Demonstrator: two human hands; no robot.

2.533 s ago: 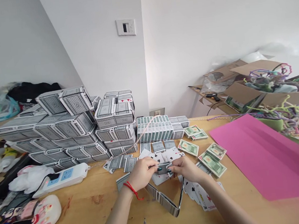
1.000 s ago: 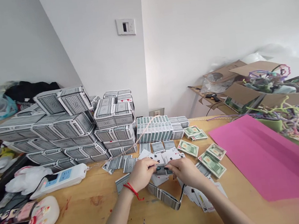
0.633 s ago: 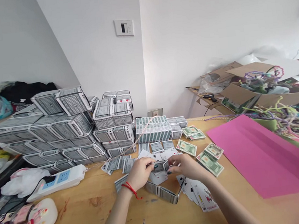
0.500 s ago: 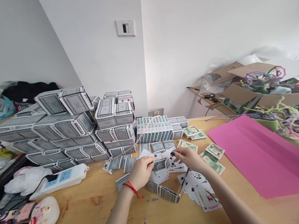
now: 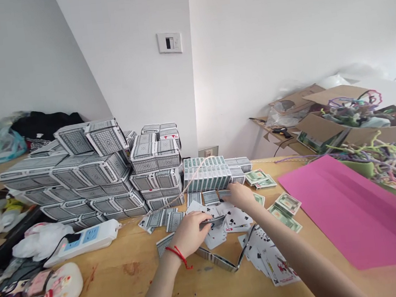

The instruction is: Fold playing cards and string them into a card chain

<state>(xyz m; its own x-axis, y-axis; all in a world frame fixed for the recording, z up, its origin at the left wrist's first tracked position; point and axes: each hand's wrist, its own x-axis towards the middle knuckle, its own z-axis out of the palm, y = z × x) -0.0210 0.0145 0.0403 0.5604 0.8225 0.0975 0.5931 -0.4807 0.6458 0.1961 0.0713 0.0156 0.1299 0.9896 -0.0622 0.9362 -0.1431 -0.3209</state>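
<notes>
- The right hand [image 5: 241, 197] is drawing away from the left hand, no longer meeting it over one packet as it was a moment earlier. Its fingers [image 5: 233, 190] are loosely spread, gripping nothing, and are hovering just above small grey-backed card decks [image 5: 211, 197].
- The left hand [image 5: 190, 235], with a red string bracelet [image 5: 177, 253] around its wrist, is grasping a thin grey-patterned card packet [image 5: 211, 222], which is sticking out from between its fingers [image 5: 204, 220].
- Loose face-up playing cards [image 5: 234, 218] are lying just right of the packet, below the right fingers.
- A long striped paper strip [image 5: 215, 256] is lying bent on the light wooden table [image 5: 138, 288], just below the left fingers.
- A fan of face-up playing cards [image 5: 267, 255] is spreading across the table, below and right of the right fingers.
- Tall stacks of grey-patterned boxed card decks [image 5: 156, 172] are rising beyond the left fingers, and a row of green-edged decks [image 5: 206, 178] is standing beyond the right fingers.
- Well right of the fingers, an open brown cardboard carton [image 5: 319, 130] is holding a tangle of colourful pipe cleaners [image 5: 354, 111], beside a pink paper sheet [image 5: 348, 212].
</notes>
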